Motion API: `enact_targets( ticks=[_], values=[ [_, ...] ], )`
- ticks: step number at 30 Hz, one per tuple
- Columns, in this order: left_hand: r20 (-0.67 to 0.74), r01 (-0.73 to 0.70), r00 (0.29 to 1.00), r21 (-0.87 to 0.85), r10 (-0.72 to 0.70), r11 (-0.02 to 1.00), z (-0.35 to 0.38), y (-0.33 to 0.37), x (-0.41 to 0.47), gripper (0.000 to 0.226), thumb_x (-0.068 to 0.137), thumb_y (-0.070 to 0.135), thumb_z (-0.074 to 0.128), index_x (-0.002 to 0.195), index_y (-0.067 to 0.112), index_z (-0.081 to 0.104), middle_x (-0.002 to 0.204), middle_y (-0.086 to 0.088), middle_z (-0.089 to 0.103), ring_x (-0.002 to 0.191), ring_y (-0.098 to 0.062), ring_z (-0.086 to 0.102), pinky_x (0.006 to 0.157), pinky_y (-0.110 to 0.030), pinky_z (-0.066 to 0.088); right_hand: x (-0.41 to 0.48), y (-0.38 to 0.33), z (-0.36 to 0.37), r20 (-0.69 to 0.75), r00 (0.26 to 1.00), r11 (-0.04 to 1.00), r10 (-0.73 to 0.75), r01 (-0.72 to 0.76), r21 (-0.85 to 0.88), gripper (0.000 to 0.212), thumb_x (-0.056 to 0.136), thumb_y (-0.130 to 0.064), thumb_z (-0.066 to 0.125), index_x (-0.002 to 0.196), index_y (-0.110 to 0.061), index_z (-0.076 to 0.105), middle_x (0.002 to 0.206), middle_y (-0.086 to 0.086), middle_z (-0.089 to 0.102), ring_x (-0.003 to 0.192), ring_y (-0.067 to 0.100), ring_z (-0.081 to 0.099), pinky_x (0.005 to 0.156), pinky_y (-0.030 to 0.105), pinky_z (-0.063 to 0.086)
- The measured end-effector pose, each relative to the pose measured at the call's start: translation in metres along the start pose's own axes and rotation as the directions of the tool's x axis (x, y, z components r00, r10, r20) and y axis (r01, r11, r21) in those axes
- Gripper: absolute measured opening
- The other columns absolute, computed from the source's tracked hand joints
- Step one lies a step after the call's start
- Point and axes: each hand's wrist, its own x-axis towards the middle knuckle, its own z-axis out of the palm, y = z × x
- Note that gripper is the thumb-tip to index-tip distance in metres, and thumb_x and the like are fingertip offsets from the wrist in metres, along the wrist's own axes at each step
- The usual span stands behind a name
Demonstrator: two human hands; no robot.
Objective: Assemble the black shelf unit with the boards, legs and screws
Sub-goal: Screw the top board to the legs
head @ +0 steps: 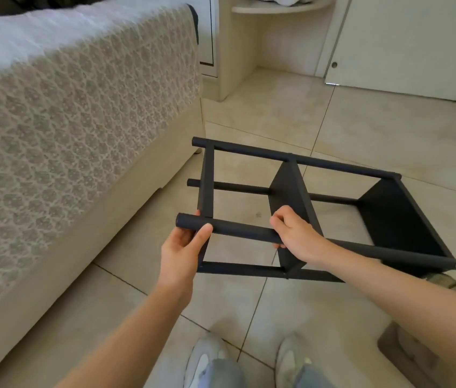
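Shelf [389, 217] is tipped on its side over the floor [361, 130], beside the bed [67, 113]. Both hands clamp the near leg [241, 229]: left hand [183, 247] at its end, right hand [295, 233] by the middle board [288, 189].

The floor [361, 130] was large beige tiles with thin dark grout lines, evenly lit by soft daylight. Along the left stood a cream bed base [126, 208], draped with a lace-patterned coverlet [67, 107] and a fluffy white blanket [39, 32] on top. At the far side a cream cabinet [207, 32] met a rounded corner shelf [277, 7]. On the far right was a pale sliding door [417, 43] with a round recessed pull [334, 64].
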Motion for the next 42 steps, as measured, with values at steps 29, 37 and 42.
enact_targets(
  ticks=[29,37,42],
  values=[
    [0.091,0.174,0.978,0.14,-0.188,0.975,-0.068,-0.103,-0.009,0.027,0.082,0.005,0.077,0.107,0.005,0.067,0.124,0.016,0.07,0.11,-0.008,0.069,0.094,-0.029,0.051,-0.043,0.043,0.078,0.043,0.995,0.991,0.089,-0.084,-0.103,0.016,0.106,-0.032,0.029,0.102,-0.022,0.04,0.082,-0.002,0.057,0.092,0.02,0.052,0.094,0.038,0.04],
    [0.113,0.081,0.987,0.285,-0.117,0.955,-0.074,-0.096,-0.003,0.024,0.075,0.002,0.082,0.093,0.013,0.071,0.112,0.02,0.073,0.098,-0.005,0.071,0.077,-0.019,0.057,-0.03,0.042,0.078,0.071,0.995,0.982,0.065,-0.052,-0.18,0.016,0.106,-0.036,0.029,0.103,-0.023,0.038,0.083,-0.003,0.06,0.077,0.015,0.058,0.084,0.04,0.047],
    [0.177,-0.033,0.984,0.351,-0.032,0.936,-0.077,-0.094,0.0,0.024,0.071,0.007,0.085,0.088,0.018,0.072,0.107,0.026,0.073,0.097,-0.004,0.071,0.079,-0.02,0.058,-0.01,0.04,0.082,0.014,1.0,0.998,-0.007,0.006,0.067,0.015,0.105,-0.035,0.029,0.101,-0.025,0.038,0.086,-0.005,0.067,0.082,0.012,0.063,0.083,0.04,0.053]
  ],
)
